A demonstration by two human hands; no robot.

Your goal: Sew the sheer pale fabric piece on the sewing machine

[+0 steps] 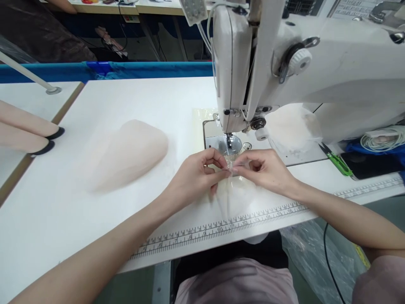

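Near the presser foot (229, 142), left hand (201, 172) and right hand (269, 169) pinch sheer material (228, 196); uneven tugging could skew it!

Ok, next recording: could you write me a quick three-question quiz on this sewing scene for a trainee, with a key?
1. True or false: the left hand and the right hand both pinch the thin sheer material.

2. In this view, which of these lies on the table to the left of the sewing machine?
A) green-handled snips
B) a beige piece
C) a coiled white cable

3. Fill in: a ____ runs along the table's front edge.

Key: 1. True. 2. B. 3. Ruler scale.
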